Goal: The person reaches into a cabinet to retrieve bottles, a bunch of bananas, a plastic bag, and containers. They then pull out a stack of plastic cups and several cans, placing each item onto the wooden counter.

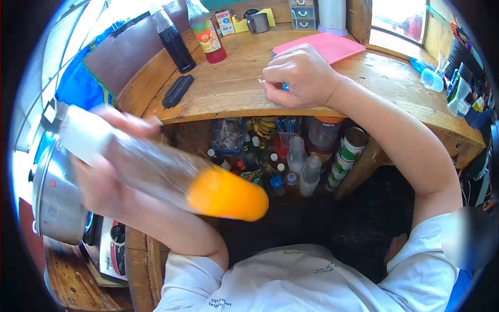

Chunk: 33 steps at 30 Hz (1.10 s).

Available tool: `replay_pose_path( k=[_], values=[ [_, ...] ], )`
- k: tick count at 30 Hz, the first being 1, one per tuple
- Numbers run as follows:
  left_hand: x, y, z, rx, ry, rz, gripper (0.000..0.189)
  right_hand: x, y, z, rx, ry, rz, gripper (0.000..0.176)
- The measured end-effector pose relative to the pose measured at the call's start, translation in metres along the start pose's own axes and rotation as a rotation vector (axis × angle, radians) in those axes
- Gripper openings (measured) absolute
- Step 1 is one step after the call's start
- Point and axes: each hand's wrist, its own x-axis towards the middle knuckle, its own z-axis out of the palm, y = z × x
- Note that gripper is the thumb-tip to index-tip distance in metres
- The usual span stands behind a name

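Note:
My left hand (106,182) grips a tall clear shaker (156,166) near its white lid. The shaker is tilted, with its lid at the upper left and bright orange contents at its lower right end. Motion blurs both hand and shaker. Closed in a fist, my right hand (301,78) is at the front part of the wooden counter (234,88), just before a pink tray (332,48). A bit of blue shows between its fingers, too small to name.
A dark bottle (174,44), a red syrup bottle (208,39) and a black case (178,91) are on the counter's left. A steel pot (60,197) stands by a stove (112,249) at far left. Below the counter are several bottles and stacked cans (345,158).

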Motion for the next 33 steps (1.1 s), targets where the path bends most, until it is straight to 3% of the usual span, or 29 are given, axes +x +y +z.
replay_pose_path(
  k=[1,2,4,5,6,7,13,14,15,17,20,21,23,25,30,33],
  values=[
    [0.020,0.015,-0.005,-0.043,0.061,-0.006,0.057,-0.001,0.000,0.002,0.023,0.028,0.016,0.022],
    [0.044,0.035,-0.023,0.133,-0.010,-0.034,0.056,-0.001,0.001,0.002,0.044,0.056,0.032,0.022],
    [0.097,0.060,-0.052,0.323,0.102,-0.057,0.053,-0.001,0.003,0.002,0.051,0.055,0.034,0.022],
    [0.122,0.062,-0.056,0.337,0.284,-0.052,0.052,-0.002,0.003,0.002,0.056,0.051,0.040,0.023],
    [0.137,0.061,-0.049,0.598,0.278,0.055,0.052,-0.002,0.003,0.002,0.062,0.054,0.048,0.023],
    [0.150,0.055,-0.043,0.855,0.265,0.165,0.052,-0.002,0.003,0.002,0.052,0.052,0.038,0.024],
    [0.274,-0.006,-0.122,1.233,0.075,0.076,0.040,0.000,0.003,0.000,0.050,0.010,0.035,0.025],
    [0.288,-0.025,-0.148,1.269,0.033,0.152,0.039,0.002,0.002,-0.001,0.045,-0.002,0.025,0.025],
    [0.321,-0.052,-0.195,1.376,0.140,-0.012,0.040,0.002,0.002,-0.001,0.041,-0.001,0.023,0.025],
    [0.288,-0.068,-0.142,1.408,0.238,-0.121,0.049,0.003,0.003,0.001,0.087,-0.015,0.007,0.024],
    [0.277,-0.086,-0.135,1.533,0.249,-0.190,0.049,0.003,0.002,-0.001,0.108,-0.011,0.011,0.025],
    [0.245,-0.071,-0.105,1.306,0.120,-0.153,0.049,0.003,0.002,-0.001,0.108,-0.016,0.004,0.025],
    [0.244,-0.088,-0.114,1.075,0.005,-0.121,0.049,0.002,0.003,-0.003,0.090,-0.055,0.077,0.025],
    [0.300,-0.159,-0.182,1.544,0.135,-0.216,0.050,0.003,0.004,-0.003,0.116,-0.059,0.092,0.026],
    [0.314,-0.168,-0.202,1.467,0.171,-0.443,0.052,0.001,0.004,-0.003,0.160,-0.025,0.116,0.030],
    [0.317,-0.179,-0.219,1.449,0.188,-0.472,0.056,0.001,0.005,-0.003,0.151,-0.049,0.112,0.030]
  ],
)
